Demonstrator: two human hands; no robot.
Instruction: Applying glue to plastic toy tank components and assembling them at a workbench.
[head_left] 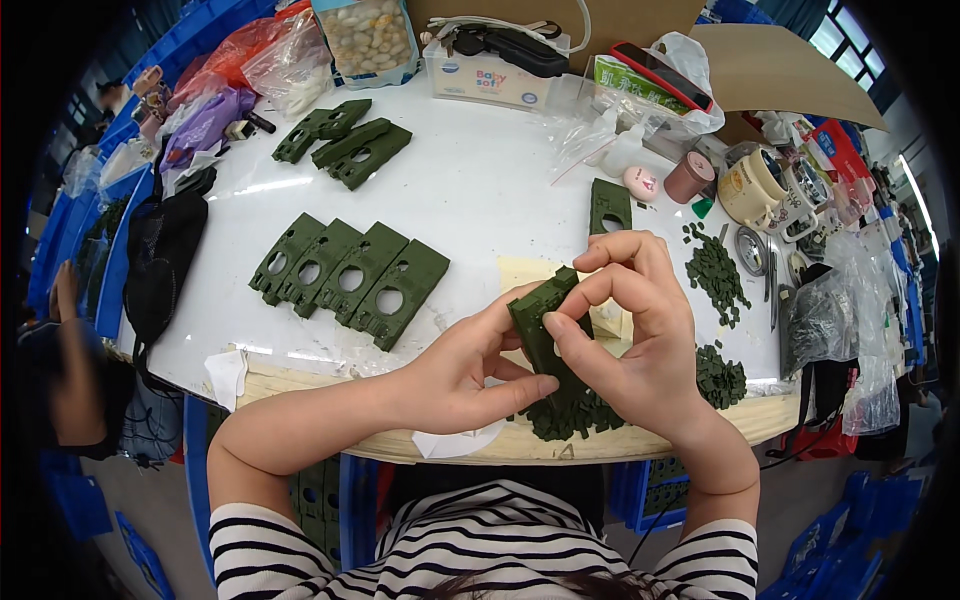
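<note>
Pinching one green part [540,335], fingers [600,290] closed, two hands [465,375] [645,335] sit right of four plates [362,262].

One wide fisheye view, head-worn, facing down — close above the white table [470,190], edges bent

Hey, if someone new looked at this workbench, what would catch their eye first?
Probably the dark green part in the middle, held by both the left hand and the right hand, just above a pile of small green pieces. Next, likely the row of four holed green parts left of the hands, then the bright red plastic bag at the back left.
</note>
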